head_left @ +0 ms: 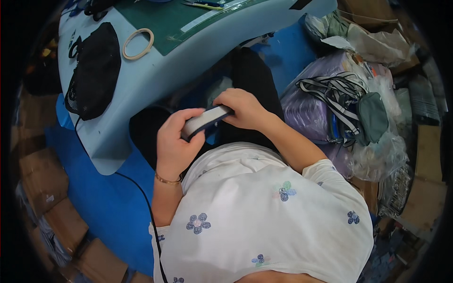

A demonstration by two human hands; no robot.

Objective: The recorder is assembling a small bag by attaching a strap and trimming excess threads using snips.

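Observation:
Over my lap, a folded or coiled band of webbing strap (206, 120), whitish with dark edges, is stretched between both hands. My left hand (177, 140) pinches its left end between thumb and fingers. At the other end, my right hand (241, 108) is closed round the strap, its fingers curled over the top. The underside of the strap is hidden by my hands.
A light-blue table (141, 89) curves ahead, bearing a black fabric pouch (98, 70), a tape roll (138, 44) and a green cutting mat (165, 23). Rightward stands a plastic-wrapped pile (306, 94) topped with striped straps (330, 96). Cardboard boxes (45, 181) line the left; a black cord (137, 183) hangs down.

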